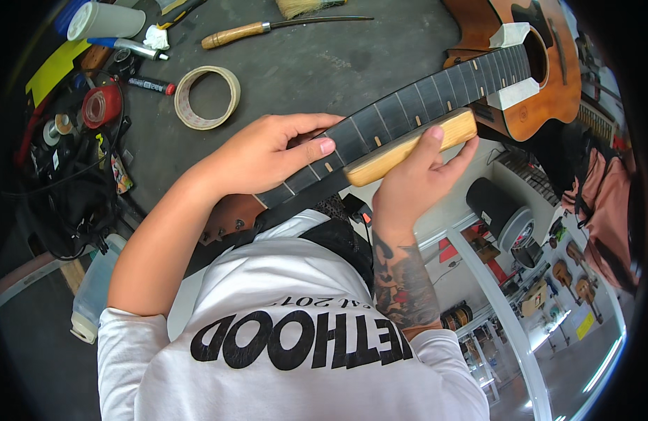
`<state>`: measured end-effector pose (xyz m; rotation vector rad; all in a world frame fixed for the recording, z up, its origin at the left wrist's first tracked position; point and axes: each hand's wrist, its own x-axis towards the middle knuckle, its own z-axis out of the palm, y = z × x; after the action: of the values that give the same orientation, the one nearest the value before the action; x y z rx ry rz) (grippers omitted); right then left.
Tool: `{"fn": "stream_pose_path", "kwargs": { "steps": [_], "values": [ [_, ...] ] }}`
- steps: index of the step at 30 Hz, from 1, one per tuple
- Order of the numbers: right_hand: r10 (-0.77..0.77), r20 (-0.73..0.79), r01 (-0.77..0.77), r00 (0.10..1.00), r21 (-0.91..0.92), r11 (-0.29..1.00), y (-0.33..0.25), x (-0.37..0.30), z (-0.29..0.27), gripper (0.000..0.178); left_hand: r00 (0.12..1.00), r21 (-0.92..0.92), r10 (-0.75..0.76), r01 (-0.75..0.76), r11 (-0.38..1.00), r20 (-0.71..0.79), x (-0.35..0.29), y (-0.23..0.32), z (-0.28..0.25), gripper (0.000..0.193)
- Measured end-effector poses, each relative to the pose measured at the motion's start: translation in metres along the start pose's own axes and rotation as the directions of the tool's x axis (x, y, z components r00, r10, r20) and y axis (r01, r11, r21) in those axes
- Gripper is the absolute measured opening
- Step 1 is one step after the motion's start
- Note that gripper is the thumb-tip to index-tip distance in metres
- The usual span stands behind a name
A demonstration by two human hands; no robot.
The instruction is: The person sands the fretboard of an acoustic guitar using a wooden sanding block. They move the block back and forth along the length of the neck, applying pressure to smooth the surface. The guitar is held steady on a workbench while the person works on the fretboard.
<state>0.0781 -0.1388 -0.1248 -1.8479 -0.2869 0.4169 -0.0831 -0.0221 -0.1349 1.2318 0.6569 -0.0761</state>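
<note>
A guitar lies across in front of me, its brown body [564, 84] at the upper right and its headstock [229, 223] by my waist. My left hand [278, 151] is closed round the neck near the headstock, thumb on the dark fretboard [401, 105]. Pale position marks and thin lines cross the fretboard. In my right hand [416, 179] is a long, light wooden block [388, 160], held along the fretboard's near edge, thumb on top. Its underside is hidden. Pale masking tape [513, 94] covers the guitar top on both sides of the fretboard's end.
On the dark workbench [303, 77] lie a masking tape roll [181, 102], a wooden-handled file [236, 35] and a brush [303, 7]. A marker [150, 85], a red tape roll [102, 105], a white cup [106, 21] and cables crowd the left. A black bin [489, 210] stands at right.
</note>
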Motion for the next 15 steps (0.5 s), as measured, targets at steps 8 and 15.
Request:
{"fn": "stream_pose_path", "kwargs": {
  "steps": [8,15],
  "values": [
    [-0.028,-0.046,0.032,0.999,0.078,0.996,0.001,0.028,-0.001,0.067,0.995,-0.025,0.095,-0.096,0.995,-0.031,0.004,-0.023,0.004,0.046],
    [-0.011,0.062,0.012,0.998,-0.003,1.000,0.007,-0.038,0.003,0.067,0.995,0.005,0.097,-0.097,0.995,-0.016,0.006,-0.025,0.002,0.041]
  ]
}}
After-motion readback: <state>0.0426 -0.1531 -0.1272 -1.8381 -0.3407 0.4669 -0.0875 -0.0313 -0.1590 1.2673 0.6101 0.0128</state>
